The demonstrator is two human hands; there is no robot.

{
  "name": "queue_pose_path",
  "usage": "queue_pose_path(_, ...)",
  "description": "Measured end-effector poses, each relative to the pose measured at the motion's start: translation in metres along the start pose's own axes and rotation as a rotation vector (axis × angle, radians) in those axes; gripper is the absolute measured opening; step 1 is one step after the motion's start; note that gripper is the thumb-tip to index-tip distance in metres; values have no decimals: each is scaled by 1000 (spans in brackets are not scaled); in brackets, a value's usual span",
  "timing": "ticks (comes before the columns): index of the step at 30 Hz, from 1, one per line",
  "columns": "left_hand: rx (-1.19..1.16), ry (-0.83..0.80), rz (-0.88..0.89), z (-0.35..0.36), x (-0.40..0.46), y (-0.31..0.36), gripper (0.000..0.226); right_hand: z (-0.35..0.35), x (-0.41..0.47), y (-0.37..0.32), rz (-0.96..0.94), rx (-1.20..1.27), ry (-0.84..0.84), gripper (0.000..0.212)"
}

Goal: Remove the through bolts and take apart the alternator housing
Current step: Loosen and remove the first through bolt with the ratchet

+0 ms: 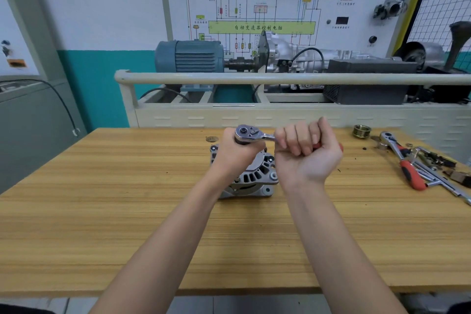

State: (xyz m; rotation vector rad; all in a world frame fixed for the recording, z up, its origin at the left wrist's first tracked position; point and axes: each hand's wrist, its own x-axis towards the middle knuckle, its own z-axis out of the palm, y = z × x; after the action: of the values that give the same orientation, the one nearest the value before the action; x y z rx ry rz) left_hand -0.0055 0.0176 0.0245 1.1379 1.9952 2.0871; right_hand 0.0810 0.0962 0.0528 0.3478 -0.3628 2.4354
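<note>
A silver alternator (254,176) with slotted vents stands on the wooden table (127,199), near its far middle. A ratchet wrench (251,134) sits on top of it, head to the left. My left hand (235,153) wraps around the ratchet head and whatever is under it, hiding the top of the alternator. My right hand (307,150) is closed on the ratchet's handle, whose red tip (340,146) shows past the palm. The bolts under the ratchet head are hidden.
At the table's right end lie a second ratchet with a red grip (407,167), a brass-coloured pulley (361,131) and several loose metal parts (438,160). A washer (211,139) lies behind the alternator. Beyond the table stands a beige trainer bench with a blue motor (190,56).
</note>
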Motion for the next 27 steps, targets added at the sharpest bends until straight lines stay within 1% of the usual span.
queue_pose_path(1, 36, -39, -9, -3, 0, 2, 33, 1, 9, -3, 61, 5, 14, 56)
queue_pose_path(3, 108, -194, 0, -12, 2, 6, 31, 4, 28, -7, 228, 21, 20, 54)
queue_pose_path(5, 125, -342, -11, -21, 5, 12, 27, 8, 46, -9, 399, 0, -12, 50)
queue_pose_path(7, 106, -399, -38, -23, 8, 14, 31, 12, 58, -9, 522, -14, -35, 47)
queue_pose_path(8, 91, -389, -50, -21, 8, 14, 35, 13, 62, -8, 553, -11, -35, 46)
queue_pose_path(9, 68, -354, -59, -18, 7, 12, 38, 14, 64, -7, 561, -4, -29, 47)
queue_pose_path(11, 8, -234, -50, -11, 5, 7, 39, 12, 59, -5, 503, 22, -7, 50)
queue_pose_path(13, -29, -117, -2, -7, 2, 2, 37, 8, 45, -3, 357, 44, 10, 55)
queue_pose_path(16, -27, 40, 51, -1, 1, -1, 46, 0, 11, 3, 90, 24, -1, 54)
queue_pose_path(18, -6, 103, 58, 3, 0, -1, 48, -2, -5, 6, -8, 12, -28, 47)
queue_pose_path(19, 4, 105, 55, 3, -1, -1, 48, -3, -6, 5, -20, 7, -39, 44)
queue_pose_path(20, 16, 88, 48, 3, -1, 0, 47, -2, -4, 3, -5, -1, -43, 44)
queue_pose_path(22, 49, 7, 40, -4, -1, 2, 42, 0, 12, -2, 102, -10, -35, 47)
queue_pose_path(25, 100, -152, 45, -12, -2, 8, 33, 8, 41, -7, 367, 9, -34, 46)
queue_pose_path(27, 55, -205, 24, -14, -3, 9, 33, 11, 56, -7, 502, 25, -51, 45)
